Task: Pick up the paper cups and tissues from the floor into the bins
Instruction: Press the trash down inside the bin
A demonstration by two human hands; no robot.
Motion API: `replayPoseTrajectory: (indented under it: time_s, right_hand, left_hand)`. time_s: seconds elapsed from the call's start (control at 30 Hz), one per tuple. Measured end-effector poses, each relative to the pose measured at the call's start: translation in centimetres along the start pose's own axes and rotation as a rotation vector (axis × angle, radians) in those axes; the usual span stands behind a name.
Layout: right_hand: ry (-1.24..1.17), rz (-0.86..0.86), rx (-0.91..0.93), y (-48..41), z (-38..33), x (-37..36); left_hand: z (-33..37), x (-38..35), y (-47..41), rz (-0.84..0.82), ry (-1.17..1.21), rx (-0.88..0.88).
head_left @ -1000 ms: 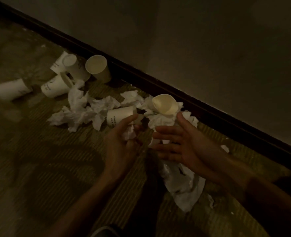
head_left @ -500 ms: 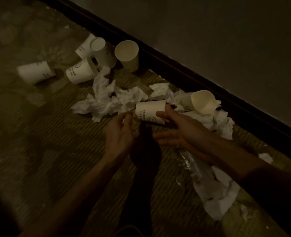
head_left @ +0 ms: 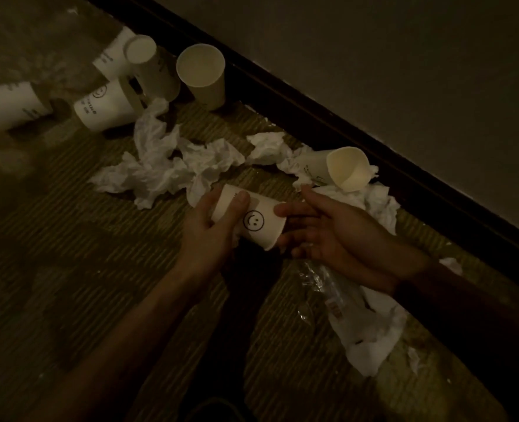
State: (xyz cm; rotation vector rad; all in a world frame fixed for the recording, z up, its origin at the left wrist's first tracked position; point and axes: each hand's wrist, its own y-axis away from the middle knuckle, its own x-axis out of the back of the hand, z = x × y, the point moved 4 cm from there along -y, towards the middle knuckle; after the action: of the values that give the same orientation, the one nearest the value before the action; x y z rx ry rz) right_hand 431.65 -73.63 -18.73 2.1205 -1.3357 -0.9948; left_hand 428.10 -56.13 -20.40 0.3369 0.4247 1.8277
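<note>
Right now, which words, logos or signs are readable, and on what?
Smiley-face sign, no words: on the held cup in the left hand.
Smiley-face sign, lettering below it blurred: on the lying cup left of the upright cup.
All other print: too blurred to read.

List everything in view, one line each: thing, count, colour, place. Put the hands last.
held cup: one, white with a black smiley, on its side between the hands
cup cluster: five, white, on the floor upper left; one stands upright
tipped cup: one, white, on tissues by the skirting
tissues: several, white, crumpled, from mid-floor to lower right
plastic wrapper: one, clear, on the floor below the right hand
floor: ribbed, olive-brown
skirting: dark, along the wall
wall: grey, upper right
left hand: grips the held cup
right hand: open, fingertips at the cup's mouth
</note>
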Motion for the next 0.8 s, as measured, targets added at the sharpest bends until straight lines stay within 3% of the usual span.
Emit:
replayPoseTrajectory:
  time_s: [0.07,0.17,0.23,0.3,0.37,0.57,0.8]
  right_hand:
    - [0.168,0.049,0.097,0.9,-0.3,0.5]
    - [0.714,0.383,0.36,2.8,-0.3,2.6]
    - [1.098,0.547,0.289,3.6,0.7,4.1]
    - [1.303,0.513,0.052,3.5,2.6,5.3]
    - [1.359,0.443,-0.031,3.0,4.0,5.7]
    - [1.425,0.448,0.178,2.1,4.9,4.5]
    - [1.171,0.344,0.197,2.9,3.7,5.7]
  left_hand:
    - [0.1,0.2,0.1,0.011,-0.021,-0.023]
    - [-0.1,1.1,0.0,0.042,-0.052,-0.043]
    - [-0.3,1.3,0.0,0.048,-0.052,-0.049]
    - [-0.6,0.9,0.1,0.024,-0.039,-0.046]
    - [-0.8,0.2,0.5,-0.015,-0.026,-0.043]
    - [-1.3,0.1,1.2,-0.044,-0.023,0.046]
    - [-1.3,2.1,0.7,0.048,-0.053,0.05]
